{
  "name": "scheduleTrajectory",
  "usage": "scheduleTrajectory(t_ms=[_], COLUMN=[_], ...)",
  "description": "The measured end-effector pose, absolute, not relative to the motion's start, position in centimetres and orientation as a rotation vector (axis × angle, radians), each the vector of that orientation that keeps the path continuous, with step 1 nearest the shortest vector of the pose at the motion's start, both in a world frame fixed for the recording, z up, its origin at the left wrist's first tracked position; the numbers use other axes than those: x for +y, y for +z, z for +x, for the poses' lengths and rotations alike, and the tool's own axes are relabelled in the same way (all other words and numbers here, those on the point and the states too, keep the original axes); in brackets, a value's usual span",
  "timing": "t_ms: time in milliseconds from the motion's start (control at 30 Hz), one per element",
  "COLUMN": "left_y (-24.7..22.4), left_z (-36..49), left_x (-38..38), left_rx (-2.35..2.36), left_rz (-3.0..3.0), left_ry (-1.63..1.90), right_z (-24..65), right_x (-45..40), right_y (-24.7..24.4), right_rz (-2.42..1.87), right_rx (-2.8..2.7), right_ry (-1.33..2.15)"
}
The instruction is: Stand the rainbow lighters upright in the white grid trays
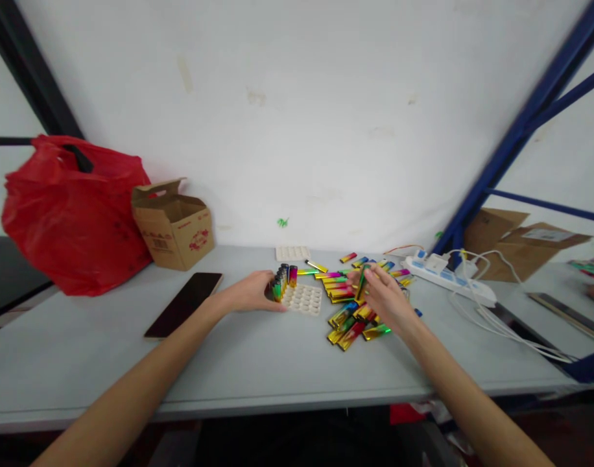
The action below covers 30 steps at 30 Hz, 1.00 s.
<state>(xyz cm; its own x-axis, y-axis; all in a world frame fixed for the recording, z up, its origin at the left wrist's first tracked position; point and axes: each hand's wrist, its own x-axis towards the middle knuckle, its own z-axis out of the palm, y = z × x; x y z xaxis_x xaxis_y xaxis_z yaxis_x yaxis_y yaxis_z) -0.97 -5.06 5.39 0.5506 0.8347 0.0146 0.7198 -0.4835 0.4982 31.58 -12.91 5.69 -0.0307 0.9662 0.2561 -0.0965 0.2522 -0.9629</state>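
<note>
A white tray with round holes (307,299) lies on the grey table. Several shiny multicoloured lighters (279,283) stand upright along its left side, with another (292,275) at the back. My left hand (255,292) rests at the tray's left edge, its thumb and fingers curved around the standing lighters. Over a loose pile of metallic lighters (340,288) to the right of the tray, my right hand (382,295) holds a green lighter (361,285) between thumb and fingers.
A second white tray (292,253) lies by the wall. At left are a dark tablet (184,305), an open cardboard box (173,227) and a red bag (78,217). A power strip (450,280) with white cables lies at right, near a blue metal frame (515,143).
</note>
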Motion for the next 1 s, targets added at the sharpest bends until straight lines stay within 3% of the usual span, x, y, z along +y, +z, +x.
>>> scheduleTrajectory(t_ms=[167,367,1000], left_y=[5.4,5.5,5.5], left_z=[-0.9,-0.8,-0.8], left_x=[-5.1,-5.3,-5.2], left_rx=[1.288,1.231,1.242], left_rz=[2.416,2.410,2.397], left_ry=[0.299,0.327,0.344], right_z=[26.9,24.3,24.5], right_x=[-8.5,-7.2,-7.6], right_y=[7.7,5.0,3.5], right_rz=[-0.888,-1.040,-1.062], right_rx=[-1.272,-1.349,-1.383], right_ry=[1.283,1.396,1.311])
